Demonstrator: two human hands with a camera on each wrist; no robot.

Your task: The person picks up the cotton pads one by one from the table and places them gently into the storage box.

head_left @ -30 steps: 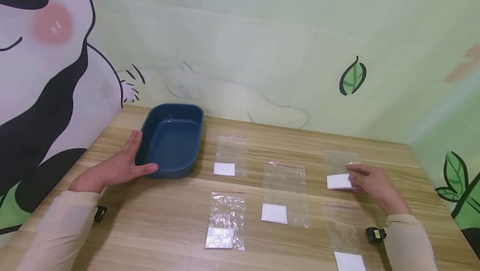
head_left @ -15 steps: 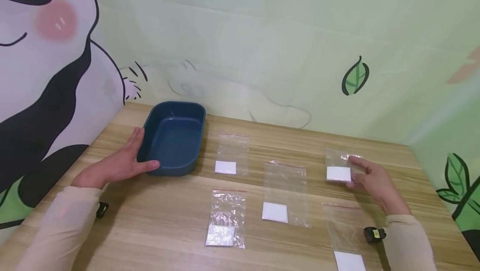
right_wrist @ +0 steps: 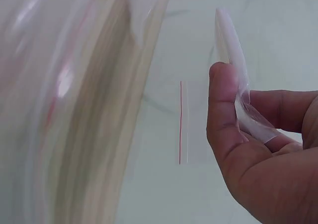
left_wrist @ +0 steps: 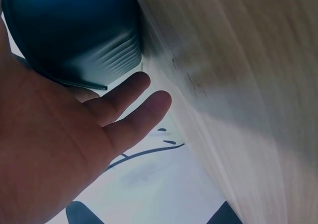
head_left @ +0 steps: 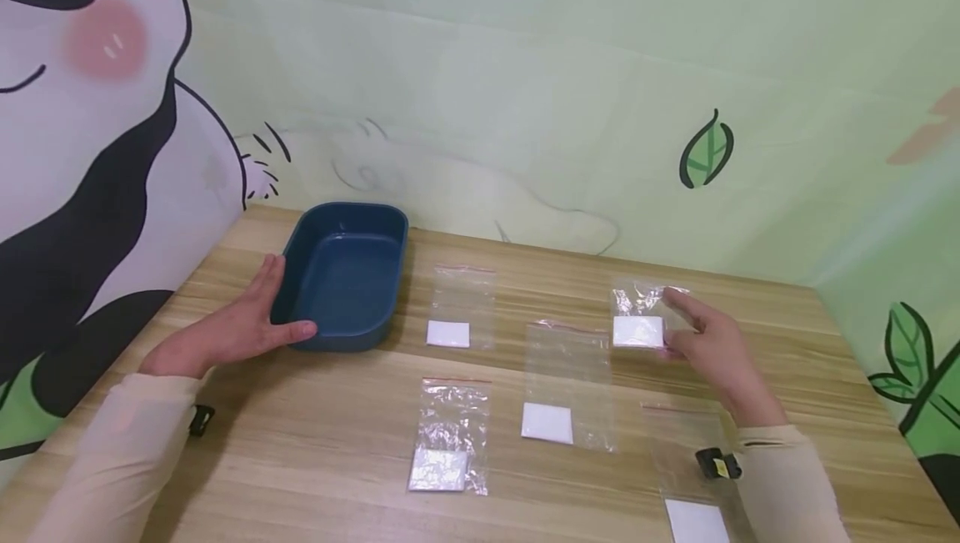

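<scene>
My left hand (head_left: 232,326) lies against the near left corner of a dark blue rectangular bin (head_left: 343,276), fingers straight along its side and thumb at the front rim. In the left wrist view, the fingers (left_wrist: 136,119) extend beside the bin's outer wall (left_wrist: 74,35). On the right, my right hand (head_left: 712,351) pinches a clear zip bag (head_left: 637,331) with a white folded piece inside, raised above the table. The right wrist view shows the bag's white part (right_wrist: 231,40) standing up between thumb and fingers. The bin has nothing in it.
More clear zip bags with white pieces lie on the wooden table: one beside the bin (head_left: 448,334), one mid-table (head_left: 547,424), one at front (head_left: 439,470) and one at front right (head_left: 696,520). A printed cloth wall (head_left: 510,93) stands behind the table.
The right hand has lifted the zip bag off the table and carried it left and slightly back. The left hand stays at the bin.
</scene>
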